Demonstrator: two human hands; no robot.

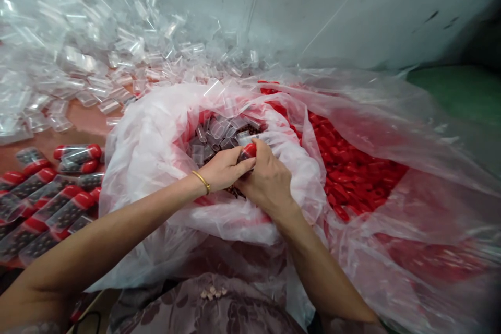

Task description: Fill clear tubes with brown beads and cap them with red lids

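Note:
Both my hands meet over the mouth of a white plastic bag (pixel 144 130). Between them is a clear plastic tube with a red cap (pixel 249 151), mostly covered by my fingers. My left hand (pixel 223 168), with a gold bangle at the wrist, is closed on the tube, thumb near the cap. My right hand (pixel 268 177) wraps round it from the other side. Inside the bag, just beyond my hands, lie clear empty tubes (pixel 219 128) and small dark brown beads (pixel 250 129).
Loose clear tubes (pixel 86 57) form a heap at the back left. Red-capped tubes holding dark beads (pixel 62 209) are piled at the left on the reddish table (pixel 88 117). To the right, another clear bag holds many red caps (pixel 352 172). A pale wall (pixel 313 5) stands behind.

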